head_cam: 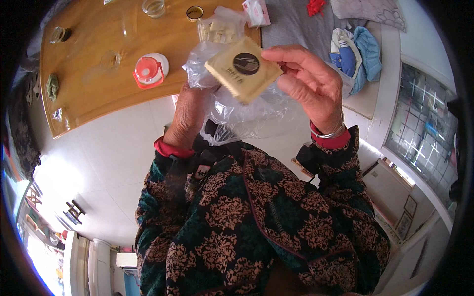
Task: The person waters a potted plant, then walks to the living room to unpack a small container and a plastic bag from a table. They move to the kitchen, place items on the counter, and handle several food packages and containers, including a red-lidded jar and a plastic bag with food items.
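My right hand (314, 81) grips the edge of a square cream sachet (237, 83) between thumb and fingers. The sachet has crimped edges, a dark round emblem and some writing, and it is tilted. Beneath and behind it spreads a clear plastic bag (237, 114). My left hand (190, 111) holds the bag's left side; its fingertips are hidden by the plastic. Just beyond the sachet, another clear bag with pale packets (222, 31) lies on the wooden table (92, 85).
A white jar with a red lid and handle (150, 70) stands on the table at left. Around it are glass cups (153, 7), a round dark-rimmed lid (194, 13) and a green cloth (52, 87). A tissue pack (256, 13) sits at the table's right edge, beside a grey cover (289, 31).
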A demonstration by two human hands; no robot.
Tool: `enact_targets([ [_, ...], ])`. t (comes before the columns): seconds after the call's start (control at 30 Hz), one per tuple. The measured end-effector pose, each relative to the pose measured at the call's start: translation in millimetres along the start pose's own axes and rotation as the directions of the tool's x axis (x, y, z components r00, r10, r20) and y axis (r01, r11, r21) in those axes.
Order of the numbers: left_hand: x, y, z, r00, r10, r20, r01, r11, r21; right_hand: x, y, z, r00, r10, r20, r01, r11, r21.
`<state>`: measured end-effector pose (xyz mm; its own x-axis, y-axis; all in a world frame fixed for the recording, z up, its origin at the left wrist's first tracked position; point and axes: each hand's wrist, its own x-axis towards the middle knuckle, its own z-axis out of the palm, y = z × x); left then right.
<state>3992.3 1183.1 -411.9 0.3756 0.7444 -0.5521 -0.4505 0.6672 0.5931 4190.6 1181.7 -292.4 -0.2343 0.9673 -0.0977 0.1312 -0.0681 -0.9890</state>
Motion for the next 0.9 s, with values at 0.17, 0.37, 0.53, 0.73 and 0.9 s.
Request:
enact_targets([
  [0.17,-7.3,3.0,-3.3,1.000,-0.024,0.013,0.024,1.000,-0.011,1.5,1.0,6.4,0.999,0.030,0.020,-0.032,0.996,0.082],
  [0.37,-8.6,-2.0,-6.3,0.999,-0.044,0.027,0.043,0.999,0.019,6.2,30.8,20.5,0.979,0.128,-0.156,-0.135,0.990,-0.041],
  [0.53,-6.8,-13.8,-15.2,0.994,-0.108,-0.031,0.110,0.991,0.074,-3.7,54.7,30.8,0.942,0.324,-0.087,-0.330,0.941,-0.068],
  [0.73,-16.1,-26.6,-25.5,0.974,-0.216,-0.062,0.224,0.953,0.205,-12.5,69.3,33.7,0.904,0.412,-0.111,-0.425,0.896,-0.131],
  [0.9,-27.8,-23.3,-38.5,0.979,-0.128,-0.158,0.137,0.989,0.052,-17.2,67.7,18.2,0.906,0.375,-0.196,-0.401,0.910,-0.111],
])
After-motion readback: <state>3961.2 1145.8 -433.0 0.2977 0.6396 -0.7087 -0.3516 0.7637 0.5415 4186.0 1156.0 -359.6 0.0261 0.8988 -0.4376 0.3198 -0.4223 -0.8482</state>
